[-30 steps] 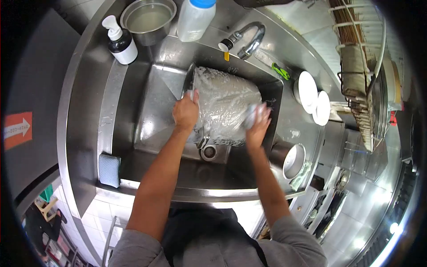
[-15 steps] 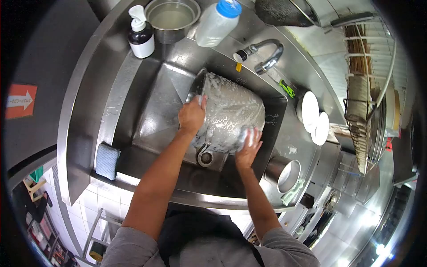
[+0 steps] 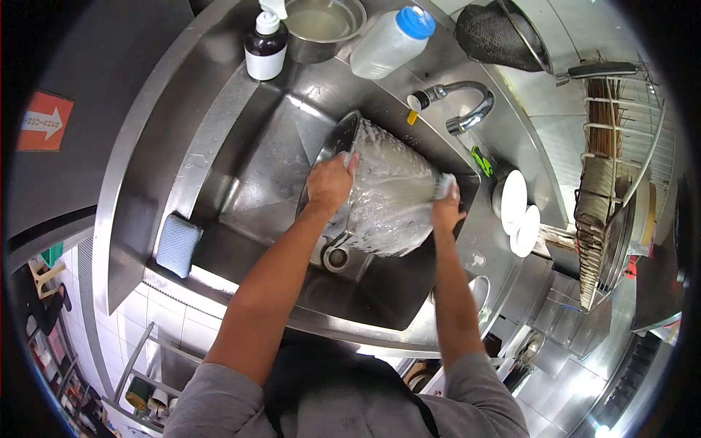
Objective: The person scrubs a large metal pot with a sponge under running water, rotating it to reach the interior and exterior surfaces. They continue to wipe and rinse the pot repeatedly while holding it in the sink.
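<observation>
A large metal stockpot (image 3: 398,193) lies on its side in the sink (image 3: 266,168), its outer wall streaked with white suds. Its mouth faces left. My left hand (image 3: 331,182) grips the pot's rim, fingers closed over the edge. At the base end, my right hand (image 3: 448,210) presses a whitish, foamy scrubbing pad (image 3: 443,187) against the pot; the fingers partly cover the pad. Below the pot, the round drain (image 3: 336,258) shows.
A pump bottle (image 3: 266,55), a water-filled pot (image 3: 321,25) and a blue-capped bottle (image 3: 391,44) stand along the back. The faucet (image 3: 471,109) arches at the back right. White bowls (image 3: 513,201) sit on the right ledge, a blue sponge (image 3: 178,244) on the left.
My right hand has moved with the pad up and away along the pot's base end. My left hand stays on the rim. The camera view has shifted slightly.
</observation>
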### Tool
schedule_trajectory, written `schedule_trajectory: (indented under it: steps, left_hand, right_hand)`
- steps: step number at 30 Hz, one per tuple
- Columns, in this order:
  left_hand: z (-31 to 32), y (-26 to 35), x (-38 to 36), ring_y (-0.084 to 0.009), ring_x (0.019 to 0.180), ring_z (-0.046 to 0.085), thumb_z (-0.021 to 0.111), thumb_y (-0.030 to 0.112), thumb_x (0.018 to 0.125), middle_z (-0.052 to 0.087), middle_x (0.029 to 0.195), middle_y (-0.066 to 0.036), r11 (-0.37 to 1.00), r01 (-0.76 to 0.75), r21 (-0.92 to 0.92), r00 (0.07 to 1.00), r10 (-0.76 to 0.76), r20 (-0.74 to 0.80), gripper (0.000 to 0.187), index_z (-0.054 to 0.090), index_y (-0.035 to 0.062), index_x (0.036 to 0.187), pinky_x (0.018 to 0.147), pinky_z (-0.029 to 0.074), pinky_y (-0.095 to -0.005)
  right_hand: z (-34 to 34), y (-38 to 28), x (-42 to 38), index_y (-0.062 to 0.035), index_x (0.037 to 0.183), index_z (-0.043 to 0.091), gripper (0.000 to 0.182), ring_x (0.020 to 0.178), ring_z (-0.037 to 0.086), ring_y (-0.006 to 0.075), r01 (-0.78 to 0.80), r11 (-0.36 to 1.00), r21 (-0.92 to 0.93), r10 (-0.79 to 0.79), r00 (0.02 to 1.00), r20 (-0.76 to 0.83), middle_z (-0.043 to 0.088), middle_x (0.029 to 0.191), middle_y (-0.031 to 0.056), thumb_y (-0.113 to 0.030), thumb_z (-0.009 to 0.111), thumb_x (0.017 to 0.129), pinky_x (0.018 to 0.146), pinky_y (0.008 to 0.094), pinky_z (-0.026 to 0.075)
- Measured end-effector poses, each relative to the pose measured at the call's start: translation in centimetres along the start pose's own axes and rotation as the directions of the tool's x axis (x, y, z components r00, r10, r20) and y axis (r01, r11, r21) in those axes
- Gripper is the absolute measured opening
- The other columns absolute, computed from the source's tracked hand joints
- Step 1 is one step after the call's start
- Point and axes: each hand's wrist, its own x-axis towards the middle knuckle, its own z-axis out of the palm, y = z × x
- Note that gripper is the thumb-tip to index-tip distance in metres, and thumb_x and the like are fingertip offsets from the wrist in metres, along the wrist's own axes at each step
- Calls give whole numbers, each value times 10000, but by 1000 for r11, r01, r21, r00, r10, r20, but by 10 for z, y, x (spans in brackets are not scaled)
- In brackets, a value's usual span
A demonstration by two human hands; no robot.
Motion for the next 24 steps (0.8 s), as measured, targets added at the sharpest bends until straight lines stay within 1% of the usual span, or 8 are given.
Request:
schedule_trajectory:
  steps: [2, 4, 6, 11, 13, 21, 23, 24]
  left_hand:
    - [5, -4, 4, -407, 839, 638, 383, 491, 947, 659, 844, -222, 1000, -5, -20, 1000, 4, -12, 500, 637, 61, 928, 757, 506, -493]
    - [6, -5, 5, -404, 836, 639, 380, 499, 947, 659, 841, -218, 999, 10, -44, 1000, -11, -16, 504, 636, 65, 927, 751, 506, -494]
    - [0, -2, 1, -401, 834, 639, 373, 527, 943, 658, 832, -219, 1000, 5, -30, 1000, -5, 11, 530, 636, 68, 921, 745, 504, -496]
    - [6, -9, 3, -406, 817, 637, 343, 538, 948, 659, 822, -210, 995, -8, -96, 999, 4, -39, 540, 640, 88, 921, 743, 503, -497]
    - [5, -9, 2, -419, 799, 633, 317, 504, 967, 659, 808, -208, 996, -31, -89, 998, 27, -50, 523, 647, 99, 939, 745, 503, -500]
    - [8, -15, -7, -455, 776, 612, 296, 371, 997, 638, 815, -249, 985, -45, -168, 990, 21, -141, 517, 663, 30, 872, 743, 481, -524]
    - [7, -17, -13, -460, 778, 610, 293, 342, 998, 636, 818, -259, 989, -14, -144, 996, 0, -93, 505, 661, 24, 864, 742, 479, -529]
    - [13, -20, -19, -460, 778, 610, 293, 342, 998, 636, 818, -259, 990, -14, -140, 996, 2, -91, 505, 661, 24, 864, 742, 479, -529]
  right_hand:
    - [-6, -17, -5, -129, 1421, 323, 614, 1325, 359, 317, -83, 996, -46, 84, 996, 29, 371, 1448, 85, -252, 552, 865, 999, 707, 202]
    - [41, -52, -38, -118, 1400, 363, 608, 1332, 341, 331, 537, 843, 46, -462, 764, -450, 377, 1437, 104, -226, 564, 837, 1055, 662, 152]
    - [11, -145, -93, -132, 1391, 389, 583, 1318, 354, 327, 536, 816, -218, -561, 824, -77, 380, 1428, 115, -225, 559, 841, 1081, 617, 145]
    - [12, -108, -52, -127, 1363, 416, 549, 1253, 436, 334, 630, 776, -32, -585, 700, -411, 445, 1366, 150, -204, 557, 838, 1036, 598, 264]
    - [-25, -51, -3, -85, 1389, 360, 617, 1196, 506, 335, -81, 944, 320, 18, 981, 195, 469, 1352, 160, -145, 569, 812, 1010, 478, 385]
    - [8, -198, 3, -47, 1398, 353, 650, 1212, 479, 375, 638, 768, -59, -634, 742, -219, 518, 1278, 225, -246, 558, 814, 1025, 522, 343]
    - [11, -200, 73, -63, 1415, 340, 671, 1288, 388, 385, 118, 986, 119, -164, 833, 528, 449, 1354, 217, -304, 572, 833, 1052, 554, 284]
    - [17, -198, 61, -63, 1415, 340, 671, 1288, 388, 385, 115, 986, 122, -162, 833, 529, 449, 1354, 217, -304, 572, 833, 1052, 554, 284]
